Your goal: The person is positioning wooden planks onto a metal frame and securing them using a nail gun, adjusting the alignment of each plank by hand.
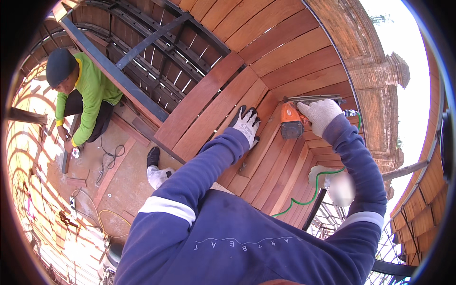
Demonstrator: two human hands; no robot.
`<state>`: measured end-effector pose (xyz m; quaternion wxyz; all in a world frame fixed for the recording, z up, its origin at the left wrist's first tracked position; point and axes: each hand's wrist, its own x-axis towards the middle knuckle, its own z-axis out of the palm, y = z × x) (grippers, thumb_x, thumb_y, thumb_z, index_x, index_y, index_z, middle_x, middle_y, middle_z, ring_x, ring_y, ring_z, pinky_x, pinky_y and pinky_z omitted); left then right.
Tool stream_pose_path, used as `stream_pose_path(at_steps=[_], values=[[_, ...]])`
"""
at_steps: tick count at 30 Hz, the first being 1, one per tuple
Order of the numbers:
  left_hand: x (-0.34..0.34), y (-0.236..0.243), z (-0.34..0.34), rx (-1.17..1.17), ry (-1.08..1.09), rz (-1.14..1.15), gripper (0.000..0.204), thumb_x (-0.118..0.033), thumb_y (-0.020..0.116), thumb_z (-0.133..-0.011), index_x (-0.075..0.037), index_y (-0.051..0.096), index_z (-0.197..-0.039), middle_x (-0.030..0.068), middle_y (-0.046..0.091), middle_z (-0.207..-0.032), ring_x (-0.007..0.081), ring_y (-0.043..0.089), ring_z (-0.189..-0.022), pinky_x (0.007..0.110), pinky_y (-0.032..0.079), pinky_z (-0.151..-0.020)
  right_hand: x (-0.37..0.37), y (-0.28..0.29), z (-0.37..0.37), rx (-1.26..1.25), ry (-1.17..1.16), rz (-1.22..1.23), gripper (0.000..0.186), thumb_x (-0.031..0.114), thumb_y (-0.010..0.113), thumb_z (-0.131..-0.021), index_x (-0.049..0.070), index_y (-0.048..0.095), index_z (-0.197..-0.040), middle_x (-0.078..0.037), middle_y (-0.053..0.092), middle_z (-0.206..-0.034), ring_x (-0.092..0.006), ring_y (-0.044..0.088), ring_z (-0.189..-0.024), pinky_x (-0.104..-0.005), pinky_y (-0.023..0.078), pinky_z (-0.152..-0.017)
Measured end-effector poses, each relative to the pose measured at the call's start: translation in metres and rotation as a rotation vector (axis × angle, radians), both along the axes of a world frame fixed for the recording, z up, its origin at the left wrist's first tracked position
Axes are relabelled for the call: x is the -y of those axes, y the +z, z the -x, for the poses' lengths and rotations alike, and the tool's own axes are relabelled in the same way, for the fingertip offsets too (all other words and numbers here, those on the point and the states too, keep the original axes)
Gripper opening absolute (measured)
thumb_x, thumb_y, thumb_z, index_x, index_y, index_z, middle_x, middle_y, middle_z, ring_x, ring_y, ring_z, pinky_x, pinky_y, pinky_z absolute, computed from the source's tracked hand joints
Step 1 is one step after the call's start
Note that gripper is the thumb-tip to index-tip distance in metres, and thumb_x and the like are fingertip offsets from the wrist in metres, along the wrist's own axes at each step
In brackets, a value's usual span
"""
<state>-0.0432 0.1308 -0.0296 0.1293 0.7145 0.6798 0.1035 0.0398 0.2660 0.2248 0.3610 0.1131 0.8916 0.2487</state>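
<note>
We've got our right hand [323,115] gripping the orange nailer [290,119], our left hand [246,127] spread on planks [202,116] left of it, green hose [304,203] curling nearer us.

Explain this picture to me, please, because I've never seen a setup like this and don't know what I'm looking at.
There is no robot here. A person wears a wide fisheye camera on the head, looking down, so straight edges look bent and you see their own blue sleeves.

The gloved left hand rests spread on reddish-brown wooden boards. The gloved right hand holds an orange power tool; it looks like a nail gun, though I can't be sure. A green hose shows beside the right arm.

Over at the left, a co-worker in a green top bends toward the floor, where cords lie.
</note>
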Motion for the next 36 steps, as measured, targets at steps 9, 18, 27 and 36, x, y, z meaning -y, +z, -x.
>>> stream_pose_path(at_steps=[9, 18, 27, 36], values=[[0.0, 0.002, 0.007, 0.048, -0.009, 0.01, 0.066, -0.047, 0.041, -0.1, -0.008, 0.038, -0.153, 0.013, 0.03, -0.162, 0.0282, 0.02, -0.153, 0.056, 0.004, -0.123, -0.011, -0.025, 0.05, 0.191, -0.082, 0.013, 0.02, 0.016, 0.059, -0.09, 0.009, 0.061, -0.109, -0.015, 0.073, -0.094, -0.0341, 0.07, -0.091, -0.0457, 0.054, -0.076], [0.0, 0.005, 0.008, 0.094, -0.045, 0.012, 0.067, -0.046, 0.044, -0.099, -0.006, 0.038, -0.152, 0.0162, 0.031, -0.161, 0.0298, 0.019, -0.152, 0.057, 0.003, -0.123, -0.008, -0.039, -0.02, -0.731, -0.41, 0.176, 0.029, 0.008, 0.064, -0.08, 0.002, 0.062, -0.108, -0.019, 0.069, -0.084, -0.0352, 0.07, -0.08, -0.0427, 0.054, -0.07], [-0.005, -0.001, 0.004, 0.076, -0.005, -0.017, 0.07, -0.048, 0.049, -0.096, -0.004, 0.039, -0.151, 0.0187, 0.032, -0.16, 0.031, 0.02, -0.152, 0.057, 0.002, -0.123, 0.094, -0.029, -0.102, -1.628, -1.314, 0.565, 0.021, 0.001, 0.061, -0.074, -0.006, 0.065, -0.094, -0.008, 0.065, -0.073, -0.0166, 0.064, -0.06, -0.0315, 0.052, -0.055], [-0.008, 0.002, 0.002, 0.063, 0.006, -0.008, 0.077, -0.05, 0.057, -0.091, -0.005, 0.039, -0.151, 0.0184, 0.033, -0.159, 0.0329, 0.02, -0.152, 0.057, 0.003, -0.123, 0.186, -0.063, -0.154, -2.032, -1.43, 0.396, 0.014, 0.003, 0.063, -0.077, -0.005, 0.067, -0.088, -0.009, 0.065, -0.067, -0.016, 0.064, -0.057, -0.0319, 0.052, -0.05]])
